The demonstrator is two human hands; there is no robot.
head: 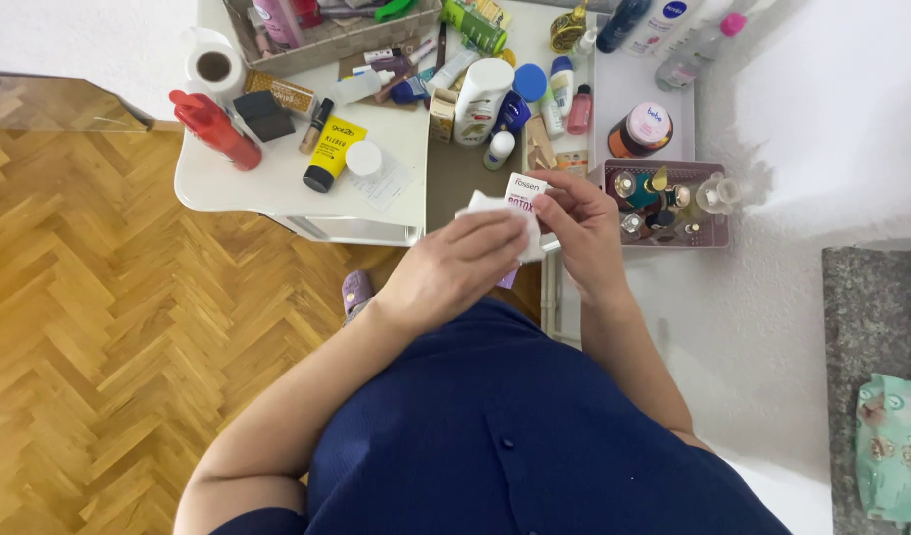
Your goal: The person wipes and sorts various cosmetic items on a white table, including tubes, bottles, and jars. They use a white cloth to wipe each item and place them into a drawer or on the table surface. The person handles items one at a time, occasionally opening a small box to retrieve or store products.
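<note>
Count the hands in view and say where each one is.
2. The left hand presses a white cloth against a small white box. The right hand grips that box from the right, before the table edge.

I look down on a white table [277, 183] on a herringbone wood floor [99, 327]. On it lie a red spray bottle [216, 129], a paper roll [215, 66], a yellow tube [332, 151], a small white jar [364, 159], a wicker basket [327, 40], a white bottle [481, 99] and a pink crate [673, 203] of small bottles.
</note>
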